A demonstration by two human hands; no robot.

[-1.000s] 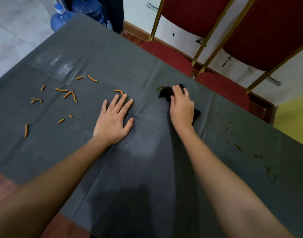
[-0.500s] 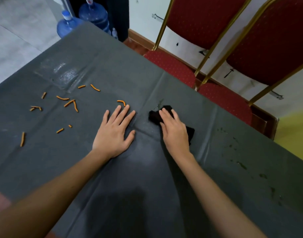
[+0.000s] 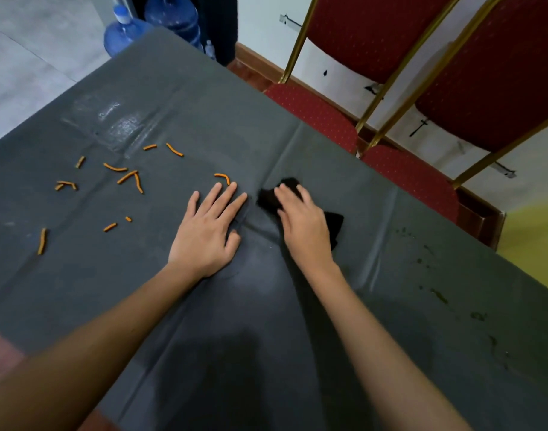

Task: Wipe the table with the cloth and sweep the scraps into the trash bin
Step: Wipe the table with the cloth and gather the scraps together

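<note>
Presses a small black cloth [image 3: 334, 223] flat against the dark grey covered surface [image 3: 266, 306] with the right grip [image 3: 303, 222], fingers laid straight over it, not curled around it. Rests the left grip [image 3: 207, 231] open and spread just beside, palm down, holding nothing, probably to keep the cover from sliding.

Compared with a second ago, has dragged the cloth away from the far edge and toward the left grip, now almost touching its fingertips. No more sign of the small greenish spot seen by the cloth then, so seemingly one stain wiped away.

Still to do: thin orange stick-shaped scraps [image 3: 128, 176] scattered over the left part of the surface, with the nearest orange scrap [image 3: 222, 177] just beyond the left fingertips. Also dark green spots [image 3: 439, 295] near the right edge, well apart from the cloth. No trash bin in view, so sweeping likely not yet begun. Judged early in the task.
</note>
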